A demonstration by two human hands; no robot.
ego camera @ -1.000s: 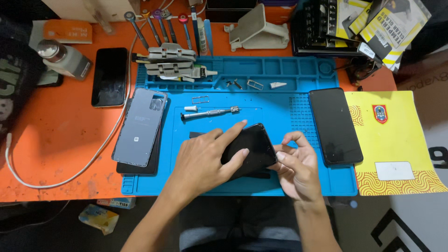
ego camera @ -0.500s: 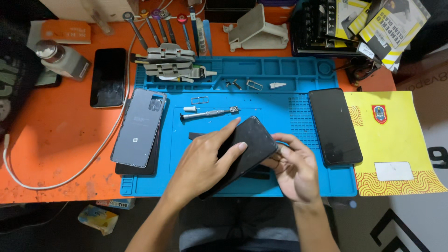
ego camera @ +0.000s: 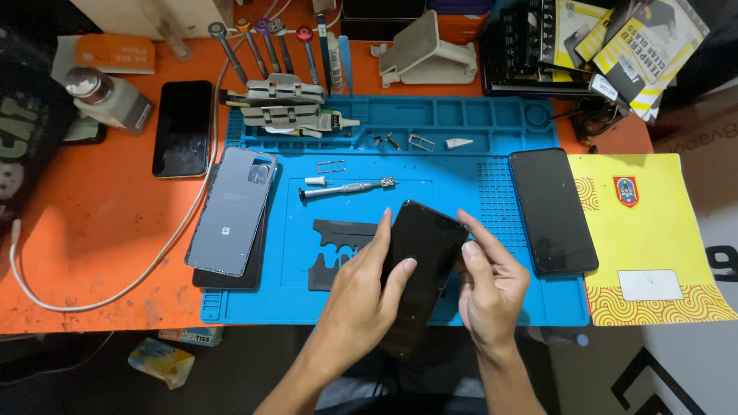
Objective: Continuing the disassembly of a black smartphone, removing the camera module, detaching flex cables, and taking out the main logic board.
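A black phone (ego camera: 423,253) is tilted up over the front of the blue work mat (ego camera: 461,165), screen side dark. My left hand (ego camera: 361,296) grips its left edge, index finger stretched along the side and thumb on the glass. My right hand (ego camera: 488,288) holds its right edge with thumb and fingertips. Under and left of the phone lies a dark flat inner plate (ego camera: 338,246). A small silver screwdriver (ego camera: 346,187) lies on the mat just beyond.
A grey phone back cover (ego camera: 231,211) rests on a dark slab at the mat's left edge. Another black phone (ego camera: 552,209) lies at the right, one more (ego camera: 182,128) on the orange table. Yellow sheet (ego camera: 653,230), white cable (ego camera: 100,288), tools (ego camera: 280,107), small bottle (ego camera: 108,96) around.
The phone has been lifted from lying flat on the mat and turned up toward me; both hands shifted to its side edges.
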